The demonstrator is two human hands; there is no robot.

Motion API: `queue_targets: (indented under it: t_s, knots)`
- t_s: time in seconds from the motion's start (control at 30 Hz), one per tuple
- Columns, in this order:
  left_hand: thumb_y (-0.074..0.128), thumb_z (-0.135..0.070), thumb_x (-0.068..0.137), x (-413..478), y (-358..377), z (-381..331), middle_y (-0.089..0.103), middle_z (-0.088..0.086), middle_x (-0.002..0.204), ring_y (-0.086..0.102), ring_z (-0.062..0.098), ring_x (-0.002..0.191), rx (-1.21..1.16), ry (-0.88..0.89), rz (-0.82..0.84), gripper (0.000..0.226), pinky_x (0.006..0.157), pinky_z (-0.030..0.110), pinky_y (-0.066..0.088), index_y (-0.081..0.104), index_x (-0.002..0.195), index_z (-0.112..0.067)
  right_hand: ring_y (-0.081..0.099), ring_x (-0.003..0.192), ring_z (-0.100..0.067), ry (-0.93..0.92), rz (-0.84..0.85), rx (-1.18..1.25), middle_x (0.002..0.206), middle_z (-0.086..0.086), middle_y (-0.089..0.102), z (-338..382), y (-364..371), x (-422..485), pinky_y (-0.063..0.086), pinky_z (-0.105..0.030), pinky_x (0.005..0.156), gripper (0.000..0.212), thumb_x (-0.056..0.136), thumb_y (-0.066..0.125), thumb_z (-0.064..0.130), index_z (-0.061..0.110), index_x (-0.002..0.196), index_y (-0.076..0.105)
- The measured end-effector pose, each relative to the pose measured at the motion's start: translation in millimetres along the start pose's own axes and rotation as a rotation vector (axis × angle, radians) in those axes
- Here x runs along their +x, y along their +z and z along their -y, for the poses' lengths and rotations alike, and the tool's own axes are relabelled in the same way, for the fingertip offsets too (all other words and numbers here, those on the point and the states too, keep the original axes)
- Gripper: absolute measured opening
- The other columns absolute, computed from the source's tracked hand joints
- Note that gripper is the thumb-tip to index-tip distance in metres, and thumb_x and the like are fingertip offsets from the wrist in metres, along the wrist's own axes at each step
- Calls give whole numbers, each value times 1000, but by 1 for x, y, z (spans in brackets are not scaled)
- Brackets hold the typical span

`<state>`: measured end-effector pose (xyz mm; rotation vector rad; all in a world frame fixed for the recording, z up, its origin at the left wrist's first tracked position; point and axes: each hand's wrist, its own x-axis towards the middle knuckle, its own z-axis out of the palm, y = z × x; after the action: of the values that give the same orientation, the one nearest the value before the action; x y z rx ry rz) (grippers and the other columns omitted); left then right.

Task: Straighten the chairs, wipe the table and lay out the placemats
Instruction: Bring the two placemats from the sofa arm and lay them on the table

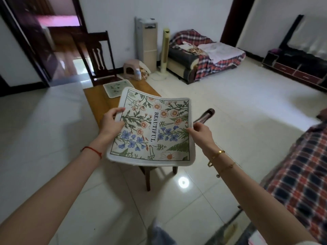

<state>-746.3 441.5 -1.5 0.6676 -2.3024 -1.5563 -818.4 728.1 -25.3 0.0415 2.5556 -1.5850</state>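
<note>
Both hands (113, 122) hold floral placemat (152, 128).

We are holding the floral placemat (152, 131) above the desk (99, 101), left hand (112, 122) and right hand (200, 133) gripping opposite edges; a green placemat (117, 87) is lying at the far end.

A large square floral fabric placemat (152, 128) is held in the air above the near end of the narrow wooden surface (99, 101), the left hand (112, 122) on its left edge and the right hand (201, 132) on its right edge. A smaller pale green leaf-print placemat (117, 87) lies on the far end of the surface. A dark wooden slat-back chair (99, 55) stands behind that far end. To the right, well apart, a plaid-covered sofa (203, 57) sits against the far wall.
</note>
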Motion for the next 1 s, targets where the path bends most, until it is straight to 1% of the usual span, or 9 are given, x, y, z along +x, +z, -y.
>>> queue_targets:
  t_s: [0.1,0.3,0.4,0.47,0.57,0.67,0.77,0.87,1.0]
  knots:
    - [59,5,87,40,-10,4,55,7,129,66,15,74,-3,-21,-54,56,46,17,53,54,135,-23,67,94,-27,-45,48,-58,98,-10,70,24,27,51,58,-46,84,21,87,59,23,6,99,63]
    - [61,6,85,131,-29,8,56,9,133,65,14,75,16,-62,-195,57,60,32,60,56,133,-23,64,82,-20,-79,152,-71,99,-11,70,71,84,155,55,-32,66,19,88,56,17,3,100,63]
    - [61,7,84,174,-37,7,57,9,132,58,3,74,30,-81,-253,56,50,14,53,58,132,-21,68,91,-25,-86,195,-84,99,-12,69,90,112,199,60,-42,78,19,88,55,19,4,99,62]
    - [62,6,84,201,-42,11,59,9,130,55,1,73,38,-99,-274,55,44,7,45,58,132,-20,68,90,-24,-85,201,-79,99,-11,69,101,130,226,60,-40,75,19,89,54,18,4,99,61]
    - [62,4,84,243,-51,21,61,8,127,58,2,73,33,-122,-296,54,48,14,51,58,131,-22,66,85,-19,-83,229,-79,100,-10,68,118,160,263,57,-29,66,16,91,53,18,6,100,60]
    - [62,4,84,291,-58,35,61,6,124,61,4,74,26,-147,-297,54,56,24,54,59,131,-24,68,93,-25,-80,243,-128,101,-9,69,126,191,302,60,-40,78,14,91,53,20,10,99,60]
    - [62,4,84,349,-62,55,62,7,124,61,5,74,19,-162,-273,54,54,23,52,59,130,-23,67,93,-26,-71,225,-172,100,-10,68,129,226,343,59,-41,77,15,91,53,19,8,98,60]
    - [62,4,85,404,-62,79,62,8,125,61,5,73,23,-172,-239,53,49,19,51,58,132,-22,66,90,-23,-48,211,-186,100,-9,68,131,262,381,52,-26,61,18,91,53,19,7,103,61]
    - [64,2,86,483,-62,113,62,5,121,60,3,75,47,-182,-178,51,44,10,47,56,132,-20,68,92,-25,8,169,-210,102,-11,69,135,315,440,56,-29,68,23,91,53,20,4,105,61]
